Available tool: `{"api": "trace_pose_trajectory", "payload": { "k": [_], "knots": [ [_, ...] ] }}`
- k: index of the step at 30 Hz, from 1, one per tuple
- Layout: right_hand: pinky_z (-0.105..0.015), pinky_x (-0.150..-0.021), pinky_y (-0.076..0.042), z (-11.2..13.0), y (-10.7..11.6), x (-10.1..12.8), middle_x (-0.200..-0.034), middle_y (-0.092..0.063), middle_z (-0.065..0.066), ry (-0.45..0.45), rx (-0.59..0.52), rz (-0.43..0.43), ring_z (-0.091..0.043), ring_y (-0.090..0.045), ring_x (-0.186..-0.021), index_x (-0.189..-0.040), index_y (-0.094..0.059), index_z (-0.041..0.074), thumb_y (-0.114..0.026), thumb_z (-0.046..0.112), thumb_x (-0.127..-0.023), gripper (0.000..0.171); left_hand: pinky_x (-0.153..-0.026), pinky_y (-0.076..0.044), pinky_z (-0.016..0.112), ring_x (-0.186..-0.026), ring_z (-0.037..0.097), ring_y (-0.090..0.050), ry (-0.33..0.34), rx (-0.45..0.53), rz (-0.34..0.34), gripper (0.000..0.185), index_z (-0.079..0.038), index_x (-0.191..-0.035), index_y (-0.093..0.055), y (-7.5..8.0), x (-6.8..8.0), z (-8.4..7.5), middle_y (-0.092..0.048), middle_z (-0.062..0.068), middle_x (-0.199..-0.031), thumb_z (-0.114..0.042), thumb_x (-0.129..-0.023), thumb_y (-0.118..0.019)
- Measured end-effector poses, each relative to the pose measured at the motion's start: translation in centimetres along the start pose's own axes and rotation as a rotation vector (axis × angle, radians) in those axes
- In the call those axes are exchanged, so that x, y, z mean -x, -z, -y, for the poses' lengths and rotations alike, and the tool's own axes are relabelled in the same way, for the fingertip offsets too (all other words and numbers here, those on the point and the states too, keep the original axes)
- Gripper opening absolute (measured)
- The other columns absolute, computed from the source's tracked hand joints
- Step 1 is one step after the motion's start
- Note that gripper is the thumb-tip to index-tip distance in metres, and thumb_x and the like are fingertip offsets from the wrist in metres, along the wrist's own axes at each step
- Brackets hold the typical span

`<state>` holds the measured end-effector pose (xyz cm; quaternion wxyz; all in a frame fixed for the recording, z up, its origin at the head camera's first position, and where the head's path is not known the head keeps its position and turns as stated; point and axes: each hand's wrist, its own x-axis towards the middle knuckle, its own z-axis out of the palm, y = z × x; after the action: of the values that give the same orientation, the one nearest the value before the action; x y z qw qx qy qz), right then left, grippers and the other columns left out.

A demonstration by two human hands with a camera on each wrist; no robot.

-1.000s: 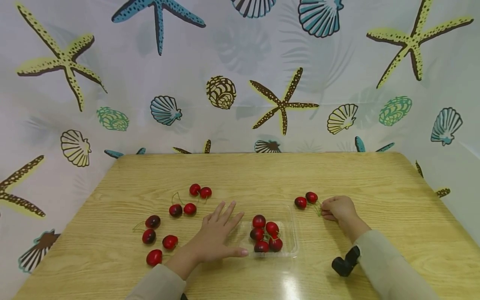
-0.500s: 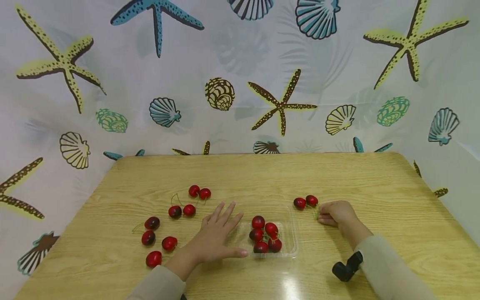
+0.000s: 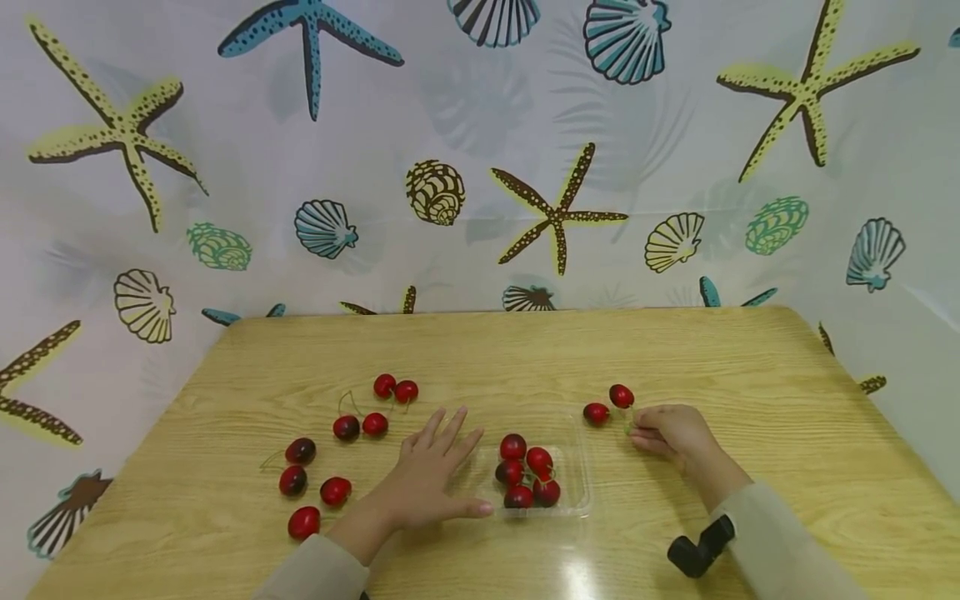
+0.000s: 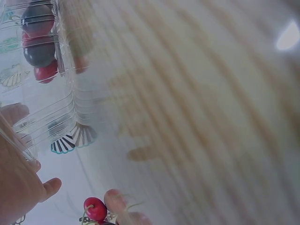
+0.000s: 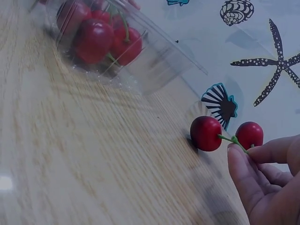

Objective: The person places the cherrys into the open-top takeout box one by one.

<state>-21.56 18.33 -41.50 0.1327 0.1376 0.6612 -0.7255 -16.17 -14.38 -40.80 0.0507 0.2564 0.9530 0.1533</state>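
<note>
- Two cherries joined by green stems lie on the wooden table, just right of the clear plastic tray; the farther cherry looks slightly raised.
- The right hand pinches their stems between thumb and fingertips, its other fingers curled; the right wrist view shows the stems meeting at that pinch.
- The tray sits at the table's near middle and holds five cherries in a cluster.
- The left hand rests flat on the table, fingers straight and spread, grasping nothing; its thumb touches the tray's left edge.
- Eight loose cherries lie left of that hand: four toward the far side, four nearer the front edge.
- A curtain printed with starfish and shells stands behind the table.
</note>
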Motion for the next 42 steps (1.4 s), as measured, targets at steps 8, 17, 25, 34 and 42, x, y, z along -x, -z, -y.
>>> {"api": "trace_pose_trajectory", "payload": {
  "k": [8,17,25,34,42],
  "knots": [
    [-0.024,-0.065,-0.048,0.4,-0.4,0.8,-0.075,-0.058,-0.007,0.009,-0.022,0.011,-0.011,-0.059,-0.065,-0.114,-0.039,-0.018,-0.045,0.0,-0.087,0.032,-0.092,-0.009,0.06,-0.128,0.028,0.011,0.003,0.007,0.001,0.092,-0.016,-0.138,-0.021,-0.1,0.0,0.1,0.003,0.005,-0.143,-0.068,-0.068,-0.049],
    [-0.024,-0.068,-0.048,0.9,-0.7,2.1,-0.08,-0.058,-0.008,0.085,-0.059,0.08,-0.012,-0.06,-0.068,-0.114,-0.036,-0.021,-0.044,-0.002,-0.087,0.033,-0.091,-0.01,0.06,-0.128,0.028,0.011,0.003,0.008,-0.002,0.091,-0.016,-0.138,-0.021,-0.1,0.0,0.0,0.004,0.004,-0.143,-0.066,-0.069,-0.051],
    [-0.025,-0.069,-0.047,2.0,-1.1,3.3,-0.081,-0.057,-0.008,0.138,-0.075,0.131,-0.013,-0.06,-0.07,-0.095,-0.051,-0.01,-0.046,-0.002,-0.086,0.013,-0.092,-0.01,0.06,-0.128,0.027,0.012,0.004,0.009,0.001,0.091,-0.017,-0.139,-0.019,-0.1,0.0,0.1,0.005,0.004,-0.143,-0.068,-0.068,-0.049],
    [-0.024,-0.069,-0.047,3.2,-1.4,4.2,-0.077,-0.058,-0.007,0.186,-0.131,0.191,-0.013,-0.06,-0.069,-0.081,-0.057,0.002,-0.046,-0.003,-0.086,0.013,-0.091,-0.01,0.06,-0.127,0.028,0.011,-0.008,-0.01,-0.005,0.091,-0.016,-0.138,-0.02,-0.3,-0.1,0.2,0.003,0.006,-0.143,-0.068,-0.069,-0.048],
    [-0.025,-0.069,-0.048,3.6,-1.8,4.6,-0.077,-0.059,-0.006,0.178,-0.172,0.24,-0.014,-0.06,-0.069,-0.081,-0.058,0.003,-0.048,-0.003,-0.085,0.012,-0.092,-0.011,0.06,-0.128,0.028,0.011,-0.008,-0.018,-0.002,0.093,-0.016,-0.139,-0.02,-0.2,0.0,0.1,0.004,0.006,-0.143,-0.071,-0.068,-0.045]
  ]
}}
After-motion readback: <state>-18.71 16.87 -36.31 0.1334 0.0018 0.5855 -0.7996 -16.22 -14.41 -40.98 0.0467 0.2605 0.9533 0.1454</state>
